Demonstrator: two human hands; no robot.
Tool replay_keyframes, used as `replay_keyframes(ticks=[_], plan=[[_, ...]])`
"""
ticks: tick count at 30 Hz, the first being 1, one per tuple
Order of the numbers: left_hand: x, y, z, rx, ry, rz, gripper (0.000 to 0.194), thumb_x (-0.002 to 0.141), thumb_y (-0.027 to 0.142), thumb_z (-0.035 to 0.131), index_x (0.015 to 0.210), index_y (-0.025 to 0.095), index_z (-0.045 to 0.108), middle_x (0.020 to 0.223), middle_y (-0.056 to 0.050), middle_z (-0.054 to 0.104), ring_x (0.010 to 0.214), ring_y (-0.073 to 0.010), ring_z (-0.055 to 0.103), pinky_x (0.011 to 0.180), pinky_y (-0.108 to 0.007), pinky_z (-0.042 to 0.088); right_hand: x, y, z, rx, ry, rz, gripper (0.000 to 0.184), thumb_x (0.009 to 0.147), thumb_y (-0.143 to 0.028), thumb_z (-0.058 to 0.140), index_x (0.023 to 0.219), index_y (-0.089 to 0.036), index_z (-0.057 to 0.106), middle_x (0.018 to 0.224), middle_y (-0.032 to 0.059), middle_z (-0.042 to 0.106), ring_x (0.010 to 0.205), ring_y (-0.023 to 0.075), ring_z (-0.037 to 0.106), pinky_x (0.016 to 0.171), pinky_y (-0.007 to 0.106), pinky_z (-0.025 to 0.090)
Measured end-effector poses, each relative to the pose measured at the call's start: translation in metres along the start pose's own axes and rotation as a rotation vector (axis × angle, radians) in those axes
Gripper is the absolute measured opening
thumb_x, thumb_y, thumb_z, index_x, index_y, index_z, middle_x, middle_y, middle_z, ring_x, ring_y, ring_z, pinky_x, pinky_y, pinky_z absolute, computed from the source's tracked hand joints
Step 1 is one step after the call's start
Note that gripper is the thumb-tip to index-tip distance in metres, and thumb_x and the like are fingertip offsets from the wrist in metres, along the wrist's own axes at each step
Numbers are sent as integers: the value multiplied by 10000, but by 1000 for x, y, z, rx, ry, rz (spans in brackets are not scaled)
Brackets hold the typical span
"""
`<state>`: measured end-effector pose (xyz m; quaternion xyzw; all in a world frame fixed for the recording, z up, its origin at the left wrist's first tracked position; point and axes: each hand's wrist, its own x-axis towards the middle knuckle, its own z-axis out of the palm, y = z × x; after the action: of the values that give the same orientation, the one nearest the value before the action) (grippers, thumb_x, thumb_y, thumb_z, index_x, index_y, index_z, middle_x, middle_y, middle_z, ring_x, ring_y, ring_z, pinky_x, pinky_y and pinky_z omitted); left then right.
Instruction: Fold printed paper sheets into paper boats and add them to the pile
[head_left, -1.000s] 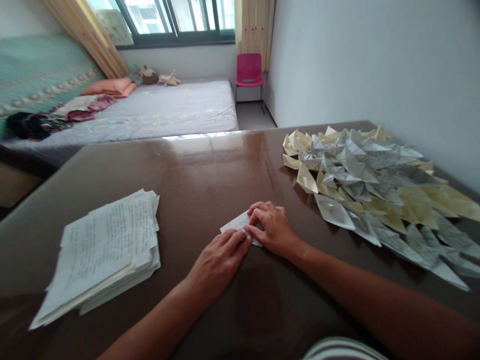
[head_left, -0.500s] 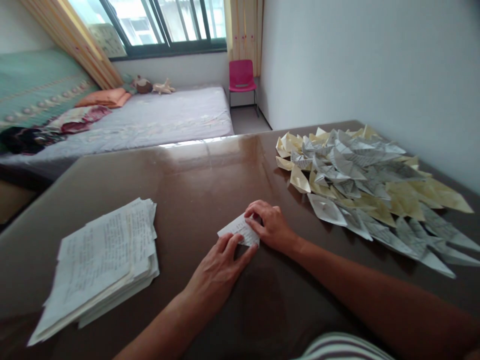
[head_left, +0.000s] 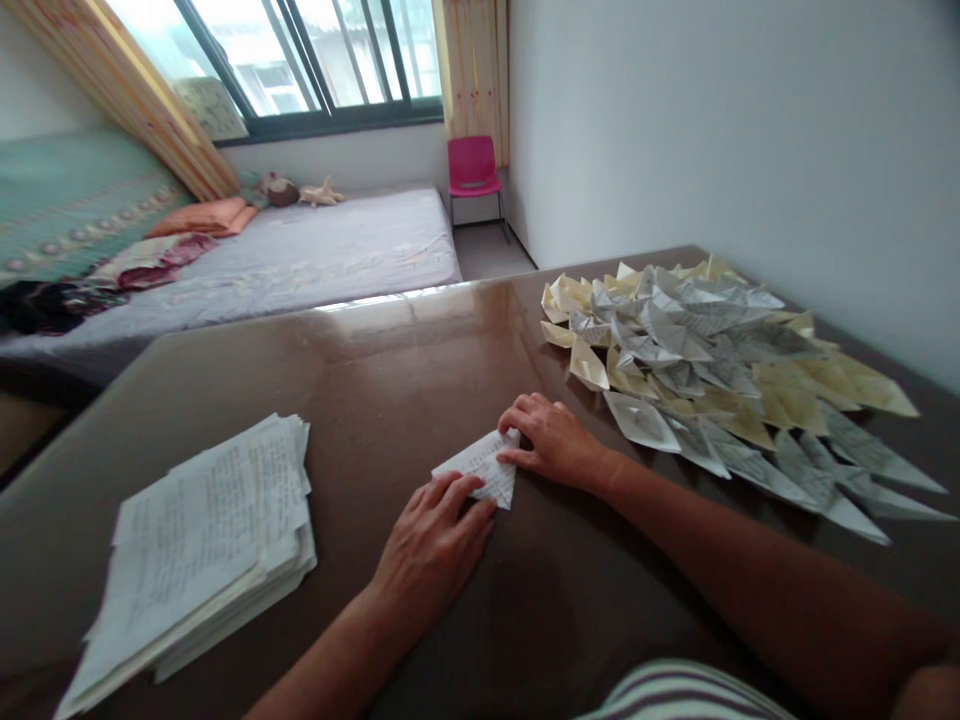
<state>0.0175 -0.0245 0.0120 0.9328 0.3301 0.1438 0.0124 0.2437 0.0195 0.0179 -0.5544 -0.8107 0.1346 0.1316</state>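
A small piece of folded paper [head_left: 491,460], white with handwriting and roughly triangular, lies on the brown table between my hands. My left hand [head_left: 435,525] holds its lower left part down, with the fingertips on top and the thumb near the bottom corner. At the upper right edge, my right hand [head_left: 551,440] grips the paper between bent fingers and thumb. Part of the paper is hidden under the fingers of both hands.
A stack of handwritten sheets [head_left: 202,530] lies at the left of the table [head_left: 360,380]. Many folded paper boats [head_left: 697,340], white and yellowish, are heaped at the right by the wall. Beyond the table are a bed [head_left: 337,240] and a pink chair [head_left: 474,165].
My left hand has slid slightly left and down along the folded paper, showing more of its lower corner. My right thumb has shifted on the right edge. The camera view has moved slightly.
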Motion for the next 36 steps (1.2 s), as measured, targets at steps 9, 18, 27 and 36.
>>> replay_keyframes(ticks=[9,18,27,36], plan=[[11,17,1,64,-40,-107,256,865,360,595,1077,215,597,1125,-58,618,1053,-255,547,854,-419,512,-9,-21,-15,-164,-175,28,340,820,-472,619,1004,-189,571,884,78,698,813,246,658,639,294,412],[5,4,-15,190,-173,21,286,891,212,560,1170,260,598,1189,-39,622,1062,-235,551,778,-353,538,-15,-26,-23,247,-587,-82,253,872,-398,536,810,-188,665,656,13,699,622,136,644,544,205,379],[3,9,-7,193,-135,16,258,882,176,550,1129,193,624,1232,-62,620,1068,-241,569,830,-358,559,7,7,6,181,106,-217,409,939,-212,464,1347,-228,475,1291,68,591,1193,194,465,952,349,365],[0,28,-5,155,-64,-96,572,815,568,575,1188,135,593,1299,-141,579,1177,-326,530,885,-447,528,-2,-6,-1,-15,-48,-210,202,918,-355,538,1043,-263,666,1060,44,653,975,183,560,801,307,357]])
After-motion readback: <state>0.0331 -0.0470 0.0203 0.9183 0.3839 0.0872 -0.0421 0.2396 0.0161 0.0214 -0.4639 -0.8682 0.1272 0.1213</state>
